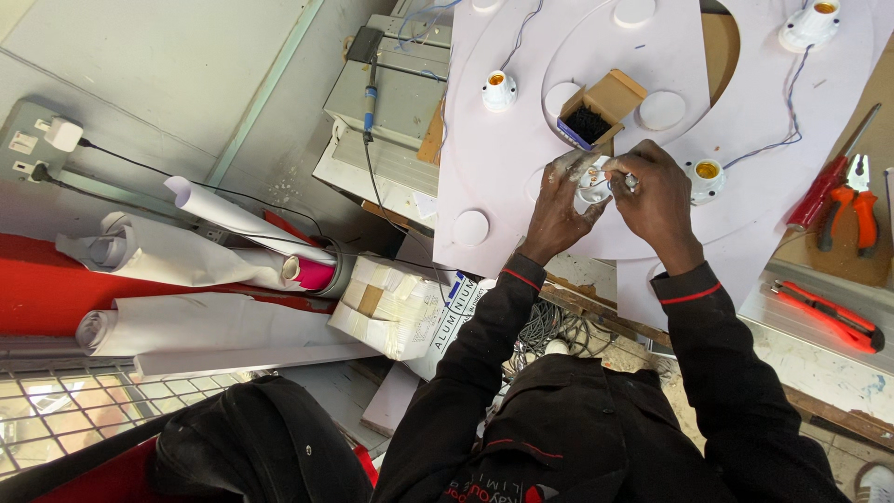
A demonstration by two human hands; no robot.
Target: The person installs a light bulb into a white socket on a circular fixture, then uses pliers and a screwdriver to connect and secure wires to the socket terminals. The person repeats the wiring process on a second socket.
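Left hand [559, 200] grasps a white lamp socket [589, 194] on the white board [503, 177], just below the open box of screws [596, 114]. Right hand [656, 186] is closed on a small tool at the socket; I cannot tell which kind. The step looks like fixing this socket. The next move calls for steady hold and careful turning.

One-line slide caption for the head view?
Both hands, left hand and right hand, hold a white lamp socket over a white board.
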